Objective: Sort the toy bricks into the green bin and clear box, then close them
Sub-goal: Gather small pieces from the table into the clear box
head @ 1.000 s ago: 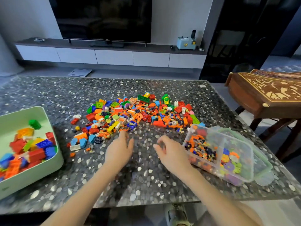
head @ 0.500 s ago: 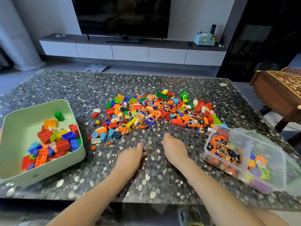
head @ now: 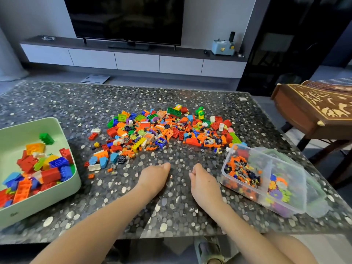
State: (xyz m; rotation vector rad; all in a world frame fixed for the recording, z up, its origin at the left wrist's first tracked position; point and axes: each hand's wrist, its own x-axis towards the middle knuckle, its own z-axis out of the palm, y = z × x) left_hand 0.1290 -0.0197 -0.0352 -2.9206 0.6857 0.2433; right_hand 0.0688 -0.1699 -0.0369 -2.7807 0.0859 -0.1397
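Two bare arms are nearly all of the person that shows. The left forearm enters from 7 o'clock and the right forearm from 5 o'clock, each uncovered along its whole visible length. Both are slim and smooth, narrowing evenly toward the wrist. The left hand is small and rounded, with a short thumb at its 1 o'clock edge. The right hand is of like build, and its back carries one small dark spot, toward 12 o'clock from the wrist. In the frame's 5 o'clock corner, behind the right forearm, a rounded bare shape shows, possibly a knee; too little is visible to be sure.
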